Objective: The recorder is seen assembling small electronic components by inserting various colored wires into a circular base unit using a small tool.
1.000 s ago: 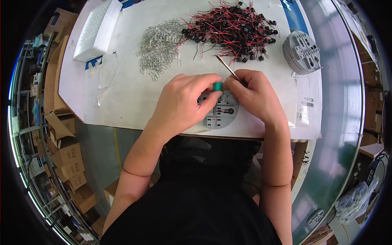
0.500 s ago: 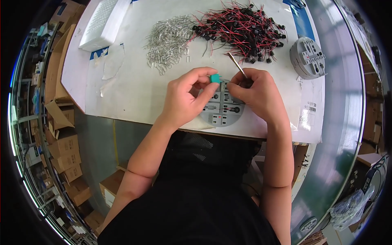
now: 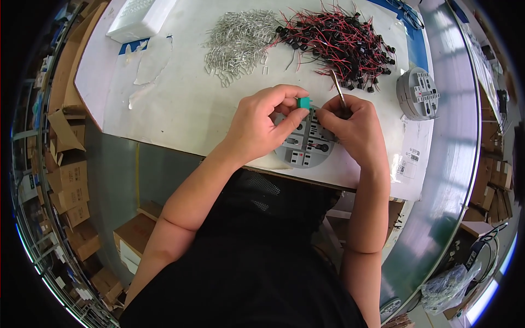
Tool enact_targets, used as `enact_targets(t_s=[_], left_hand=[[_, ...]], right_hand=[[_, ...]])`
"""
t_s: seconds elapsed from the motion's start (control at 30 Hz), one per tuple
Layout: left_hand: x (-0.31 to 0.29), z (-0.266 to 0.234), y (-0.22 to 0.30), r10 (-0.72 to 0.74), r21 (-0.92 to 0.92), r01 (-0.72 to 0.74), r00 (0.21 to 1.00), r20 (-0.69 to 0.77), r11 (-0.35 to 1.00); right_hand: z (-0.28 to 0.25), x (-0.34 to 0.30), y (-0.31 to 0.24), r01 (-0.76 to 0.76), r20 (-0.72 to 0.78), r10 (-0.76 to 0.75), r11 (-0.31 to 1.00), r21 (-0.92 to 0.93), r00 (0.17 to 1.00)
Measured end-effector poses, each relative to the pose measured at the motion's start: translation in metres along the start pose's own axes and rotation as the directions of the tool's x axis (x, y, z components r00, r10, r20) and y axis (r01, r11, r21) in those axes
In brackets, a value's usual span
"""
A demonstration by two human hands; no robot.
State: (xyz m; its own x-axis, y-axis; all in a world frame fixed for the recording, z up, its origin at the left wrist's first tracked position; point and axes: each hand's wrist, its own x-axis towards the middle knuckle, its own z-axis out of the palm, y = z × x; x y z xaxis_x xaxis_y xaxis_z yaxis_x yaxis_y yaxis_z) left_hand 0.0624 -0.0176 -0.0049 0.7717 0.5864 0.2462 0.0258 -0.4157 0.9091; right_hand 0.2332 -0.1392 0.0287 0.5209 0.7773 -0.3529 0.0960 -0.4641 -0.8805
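Note:
Between the thumb and index finger of my left hand (image 3: 257,123) is a small green block (image 3: 303,102) with thin pins at one side. My right hand (image 3: 355,126) is closed around a slim metal tool (image 3: 338,90), whose narrow end points up and away; its lower end is hidden by the fingers. Under both hands, near the table's front edge, lies a grey round fixture (image 3: 324,159) with raised blocks and slots. A black round part with wires (image 3: 324,147) sits in it. My hands cover part of its far half.
Bent metal wire clips (image 3: 240,41) lie heaped at the back, beside a heap of black parts with red and black wires (image 3: 350,46). More grey round fixtures (image 3: 409,98) are stacked at the right. A white foam tray (image 3: 150,22) stands far left. Cardboard boxes (image 3: 71,175) line the left.
The whole view has shifted and turned slightly, so the table things sit further right. Both hands keep their grips and stay over the fixture, with little change relative to it.

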Motion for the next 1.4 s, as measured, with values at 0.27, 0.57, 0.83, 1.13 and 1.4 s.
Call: enact_targets(t_s=[0.27, 0.57, 0.83, 1.13, 1.4], left_hand=[[-0.001, -0.007, 0.006, 0.022, 0.071, -0.025, 0.999, 0.031, 0.997], [-0.001, -0.006, 0.005, -0.081, 0.058, 0.077, 0.995, 0.06, 0.995], [0.004, -0.009, 0.013, -0.092, 0.056, 0.089, 0.994, 0.063, 0.994], [0.023, -0.01, 0.045, 0.145, 0.477, -0.28, 0.943, 0.299, 0.833], [0.041, -0.006, 0.07, -0.067, 0.619, -0.26, 0.888, 0.454, 0.741]], right_hand=[[-0.009, 0.001, 0.003, -0.034, 0.01, 0.033, 0.996, 0.08, 0.999], [0.002, 0.0, 0.008, 0.125, 0.01, -0.125, 0.98, -0.155, 0.992], [-0.006, 0.005, 0.011, 0.009, 0.038, -0.01, 1.0, 0.022, 0.999], [-0.004, 0.003, 0.01, 0.055, 0.024, -0.057, 0.997, 0.06, 0.998], [-0.01, 0.001, 0.012, 0.059, -0.007, -0.058, 0.99, 0.127, 0.998]])
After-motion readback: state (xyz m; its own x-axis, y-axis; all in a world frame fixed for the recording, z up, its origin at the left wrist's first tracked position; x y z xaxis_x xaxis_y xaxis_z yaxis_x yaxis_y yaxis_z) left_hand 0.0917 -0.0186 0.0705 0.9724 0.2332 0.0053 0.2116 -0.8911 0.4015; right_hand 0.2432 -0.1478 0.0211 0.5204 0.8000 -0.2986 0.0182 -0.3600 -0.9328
